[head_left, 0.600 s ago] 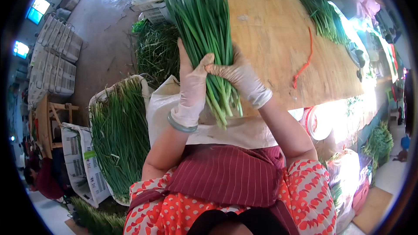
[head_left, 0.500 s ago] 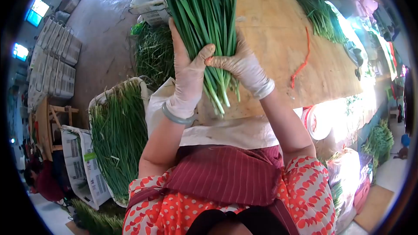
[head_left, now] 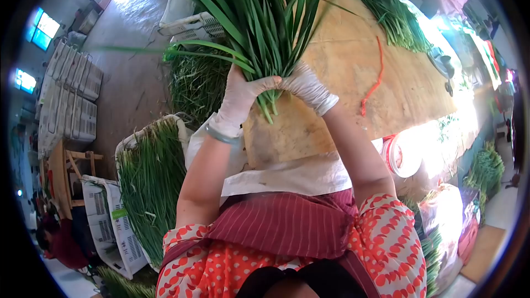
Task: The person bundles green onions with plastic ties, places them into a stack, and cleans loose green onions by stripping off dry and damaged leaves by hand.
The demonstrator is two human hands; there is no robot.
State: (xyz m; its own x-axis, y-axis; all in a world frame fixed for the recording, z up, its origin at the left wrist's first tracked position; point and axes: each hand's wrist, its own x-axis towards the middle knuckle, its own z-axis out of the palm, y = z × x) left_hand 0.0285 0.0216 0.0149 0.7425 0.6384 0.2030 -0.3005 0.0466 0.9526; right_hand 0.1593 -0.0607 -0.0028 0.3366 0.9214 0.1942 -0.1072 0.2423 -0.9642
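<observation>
Both gloved hands grip a bunch of long green leafy stalks (head_left: 268,38) above the near left part of a wooden board (head_left: 348,55). My left hand (head_left: 242,95) wraps the bunch from the left, with a pale bangle at its wrist. From the right, my right hand (head_left: 307,86) closes round it, the thumbs meeting in front. The leaves fan out upward and to both sides, and some stick out far left. Pale stalk ends show below the thumbs. A red string (head_left: 379,77) lies on the board to the right.
Another green bunch (head_left: 389,14) lies at the board's far right. On the left stand a crate of green stalks (head_left: 152,182), an empty white crate (head_left: 118,232) and a heap of loose greens (head_left: 199,80). A co-worker in dark red (head_left: 66,245) is at the lower left.
The bunch has risen toward the camera's upper edge, and its leaves have spread apart, with some swinging left. Less of the stalk ends shows below my hands, which still grip it.
</observation>
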